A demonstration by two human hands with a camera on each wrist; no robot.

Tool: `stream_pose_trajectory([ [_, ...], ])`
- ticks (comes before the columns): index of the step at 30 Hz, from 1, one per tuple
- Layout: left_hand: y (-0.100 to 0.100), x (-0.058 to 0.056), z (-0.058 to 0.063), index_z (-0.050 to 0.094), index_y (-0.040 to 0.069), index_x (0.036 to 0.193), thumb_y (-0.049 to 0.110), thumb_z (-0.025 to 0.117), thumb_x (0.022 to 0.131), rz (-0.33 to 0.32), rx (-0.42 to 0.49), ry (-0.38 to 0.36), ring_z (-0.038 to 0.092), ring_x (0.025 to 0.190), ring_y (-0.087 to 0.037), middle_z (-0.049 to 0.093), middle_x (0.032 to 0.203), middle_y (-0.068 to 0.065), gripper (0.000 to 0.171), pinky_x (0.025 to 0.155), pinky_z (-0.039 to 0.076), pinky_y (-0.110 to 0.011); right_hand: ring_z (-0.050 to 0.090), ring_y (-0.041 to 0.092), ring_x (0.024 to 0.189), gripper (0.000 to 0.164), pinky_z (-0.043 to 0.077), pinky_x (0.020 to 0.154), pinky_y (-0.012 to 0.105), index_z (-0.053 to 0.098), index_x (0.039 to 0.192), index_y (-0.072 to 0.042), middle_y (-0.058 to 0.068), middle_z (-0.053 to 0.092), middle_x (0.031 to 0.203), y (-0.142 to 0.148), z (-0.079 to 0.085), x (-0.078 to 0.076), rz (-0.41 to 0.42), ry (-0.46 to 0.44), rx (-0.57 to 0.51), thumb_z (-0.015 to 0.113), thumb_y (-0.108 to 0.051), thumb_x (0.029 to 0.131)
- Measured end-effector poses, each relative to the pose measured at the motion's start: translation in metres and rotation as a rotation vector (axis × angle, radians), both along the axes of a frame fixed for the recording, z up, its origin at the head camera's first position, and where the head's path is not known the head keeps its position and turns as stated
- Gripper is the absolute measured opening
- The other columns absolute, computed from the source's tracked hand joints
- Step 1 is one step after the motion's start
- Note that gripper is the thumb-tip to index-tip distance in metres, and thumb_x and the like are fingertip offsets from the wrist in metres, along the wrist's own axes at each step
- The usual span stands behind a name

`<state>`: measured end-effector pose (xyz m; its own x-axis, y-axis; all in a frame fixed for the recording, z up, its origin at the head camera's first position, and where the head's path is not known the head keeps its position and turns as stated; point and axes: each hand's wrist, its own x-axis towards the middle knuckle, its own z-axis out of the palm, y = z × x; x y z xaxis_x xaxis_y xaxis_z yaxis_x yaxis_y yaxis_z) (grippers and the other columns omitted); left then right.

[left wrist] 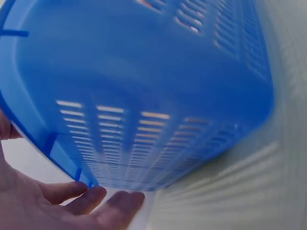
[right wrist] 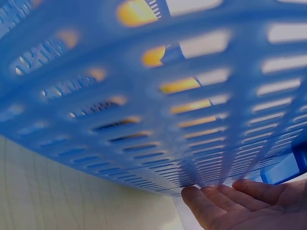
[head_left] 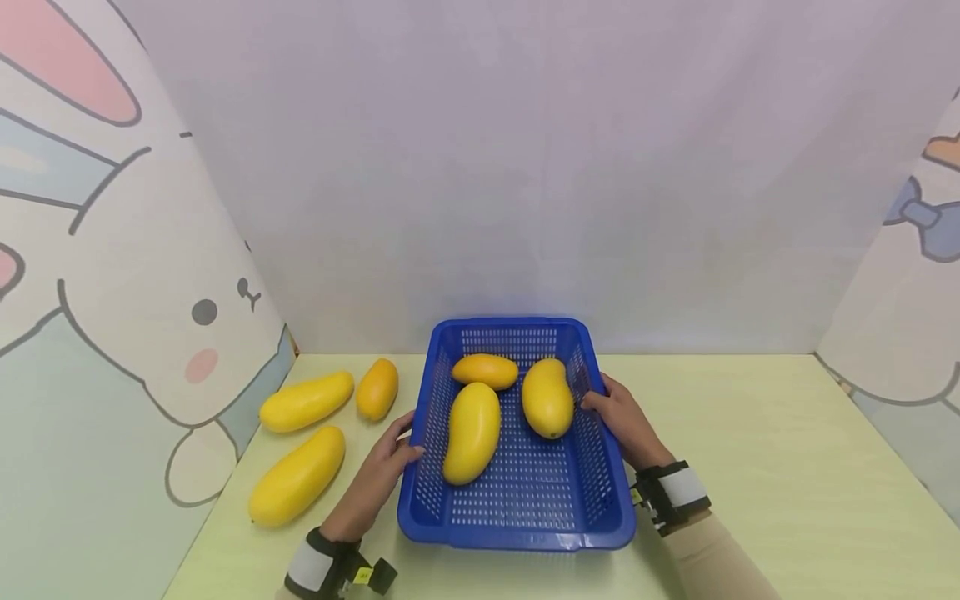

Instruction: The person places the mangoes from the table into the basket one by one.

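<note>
A blue plastic basket (head_left: 517, 540) with slotted walls is held between both hands in the head view. My left hand (head_left: 377, 477) grips its left rim, thumb over the edge and fingers along the outer wall. On the opposite rim, my right hand (head_left: 632, 427) has the same kind of hold. Inside lie three yellow mangoes: a small orange-tinted mango (head_left: 485, 371) at the back, a long mango (head_left: 472, 433) at left and a plump mango (head_left: 547, 398) at right. Both wrist views show fingers against the slotted outside. Whether the basket's base touches the table cannot be told.
Left of the basket, on the pale yellow-green table (head_left: 750, 467), lie a small orange-yellow mango (head_left: 377, 389), a long yellow fruit (head_left: 307, 402) and another long yellow fruit (head_left: 297, 477). A pale back wall (head_left: 525, 183) rises behind, with cartoon-printed panels at both sides.
</note>
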<state>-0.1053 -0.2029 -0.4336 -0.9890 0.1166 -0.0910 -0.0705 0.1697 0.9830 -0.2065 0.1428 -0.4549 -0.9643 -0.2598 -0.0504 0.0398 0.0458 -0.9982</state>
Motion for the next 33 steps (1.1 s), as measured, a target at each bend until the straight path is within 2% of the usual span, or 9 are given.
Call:
stream_pose_trajectory([
  [4,-0.002,0.003,0.002,0.026,0.018,0.145,0.027,0.047,0.094,0.039,-0.164,0.085,0.031,0.131,-0.027,0.029,0.147,-0.008,0.055,0.104,0.025,-0.050,0.056,0.038,0.098,0.057,0.049,0.076,0.048,0.029,0.141,-0.006,0.024,0.041,0.131,0.000,-0.002,-0.001,-0.003,0.002,0.003,0.046,-0.009,0.086],
  [10,-0.007,0.007,0.013,0.018,0.019,0.148,0.033,0.052,0.092,0.101,-0.419,0.267,0.024,0.135,-0.026,0.026,0.149,-0.008,0.066,0.105,0.022,-0.052,0.056,0.038,0.098,0.057,0.050,0.075,0.048,0.029,0.141,-0.007,0.022,0.041,0.132,-0.001,-0.002,-0.001,-0.006,0.000,0.008,0.046,-0.009,0.087],
  [15,-0.015,0.011,0.026,0.026,0.022,0.145,0.035,0.057,0.089,0.124,-0.556,0.385,0.025,0.134,-0.026,0.027,0.148,-0.006,0.065,0.104,0.023,-0.055,0.056,0.038,0.098,0.057,0.050,0.075,0.048,0.028,0.142,-0.007,0.023,0.041,0.130,-0.001,-0.001,0.000,0.003,0.003,-0.003,0.045,-0.007,0.087],
  [19,-0.020,0.015,0.036,0.028,0.023,0.144,0.040,0.059,0.086,0.152,-0.668,0.438,0.021,0.134,-0.030,0.027,0.148,-0.008,0.068,0.102,0.024,-0.058,0.056,0.039,0.098,0.058,0.049,0.076,0.050,0.026,0.143,-0.006,0.025,0.041,0.130,-0.001,0.000,0.000,0.012,-0.002,-0.012,0.045,-0.007,0.087],
  [26,-0.031,0.018,0.045,0.030,0.024,0.144,0.049,0.063,0.080,0.222,-0.790,0.477,0.018,0.135,-0.032,0.027,0.148,-0.010,0.076,0.099,0.026,-0.062,0.055,0.039,0.098,0.060,0.049,0.076,0.049,0.024,0.144,-0.007,0.024,0.039,0.132,-0.001,0.001,0.001,0.015,-0.007,-0.011,0.045,-0.008,0.087],
  [33,-0.043,0.017,0.051,0.035,0.021,0.142,0.051,0.069,0.074,0.267,-0.878,0.609,0.028,0.129,-0.034,0.037,0.141,-0.011,0.082,0.098,0.027,-0.061,0.056,0.038,0.097,0.061,0.049,0.077,0.051,0.025,0.144,-0.006,0.025,0.040,0.131,0.000,0.002,0.001,0.016,-0.012,-0.020,0.045,-0.007,0.087],
])
